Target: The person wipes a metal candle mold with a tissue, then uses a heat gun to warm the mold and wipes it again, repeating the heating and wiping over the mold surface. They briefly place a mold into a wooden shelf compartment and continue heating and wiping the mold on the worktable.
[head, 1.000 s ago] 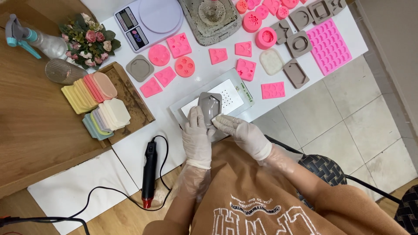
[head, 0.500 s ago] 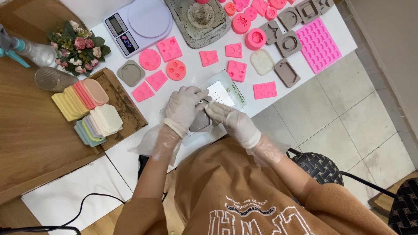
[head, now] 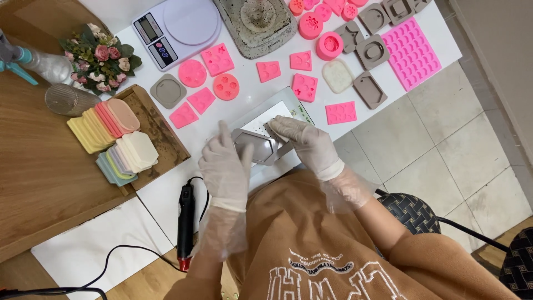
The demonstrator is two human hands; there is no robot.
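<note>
Both of my hands wear thin clear gloves. My left hand [head: 225, 166] grips the left side of a grey hexagonal mould [head: 256, 145], fingers stretched up along its edge. My right hand [head: 304, 143] holds the mould's right side, fingertips on its top corner. The mould lies flat between them, over a white perforated tray [head: 280, 111] at the table's near edge.
Pink moulds [head: 412, 51] and grey moulds [head: 167, 90] are scattered over the white table. A kitchen scale [head: 177, 28] and a stone-like basin [head: 256, 19] stand at the back. Left: a wooden tray [head: 155, 130] of pastel slabs, flowers [head: 100, 58]. A black-and-red corded tool [head: 185, 225] lies near me.
The grey mould has turned from being held up between my hands to lying flat. My left hand has shifted to its left side, my right to its right.
</note>
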